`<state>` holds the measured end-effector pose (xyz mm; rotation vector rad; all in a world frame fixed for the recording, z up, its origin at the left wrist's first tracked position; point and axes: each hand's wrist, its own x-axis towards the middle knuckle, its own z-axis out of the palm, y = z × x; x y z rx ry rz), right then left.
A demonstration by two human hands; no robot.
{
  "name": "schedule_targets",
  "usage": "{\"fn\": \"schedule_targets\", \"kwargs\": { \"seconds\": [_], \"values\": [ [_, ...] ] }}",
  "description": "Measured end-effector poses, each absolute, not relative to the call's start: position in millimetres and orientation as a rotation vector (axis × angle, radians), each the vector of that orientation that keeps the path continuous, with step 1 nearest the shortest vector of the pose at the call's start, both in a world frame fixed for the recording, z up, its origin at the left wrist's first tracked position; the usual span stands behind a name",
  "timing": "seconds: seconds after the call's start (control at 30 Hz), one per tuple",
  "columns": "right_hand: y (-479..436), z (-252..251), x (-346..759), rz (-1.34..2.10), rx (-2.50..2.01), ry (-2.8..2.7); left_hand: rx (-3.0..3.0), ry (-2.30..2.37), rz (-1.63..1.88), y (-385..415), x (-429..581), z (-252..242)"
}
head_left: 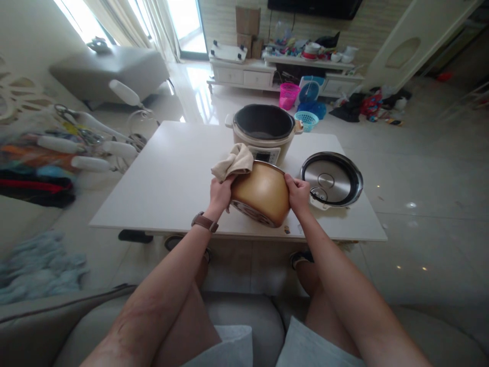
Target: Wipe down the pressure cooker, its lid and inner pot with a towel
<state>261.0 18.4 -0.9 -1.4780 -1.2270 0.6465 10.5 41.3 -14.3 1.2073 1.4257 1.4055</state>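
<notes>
A gold-coloured inner pot (263,191) is tilted above the near edge of the white table, its outer side and base turned toward me. My left hand (221,193) grips its left side together with a beige cloth (234,162) that drapes over the rim. On the opposite side, my right hand (297,192) has its fingers closed on the rim. Just behind the pot stands the electric cooker body (263,135), its dark inside facing up. The cooker lid (331,179) lies with its metal inner face up, to the right of my right hand.
The white table (164,173) spans the middle of the view. Beneath me is a grey sofa (244,316). A lamp with several white shades (124,93) stands at the left. Beyond the table are a pink basket (289,95), a light-blue basket (306,120) and a TV cabinet (244,76).
</notes>
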Motion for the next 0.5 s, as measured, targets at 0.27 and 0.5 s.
{"fn": "schedule_targets", "kwargs": {
  "seconds": [0.27,0.5],
  "values": [
    [16,9,264,0.549,-1.476,-1.373,1.001,1.551,1.3,47,6,-29],
    [10,24,257,0.421,-1.503,-1.506,1.04,1.544,1.303,41,11,-31]
  ]
}}
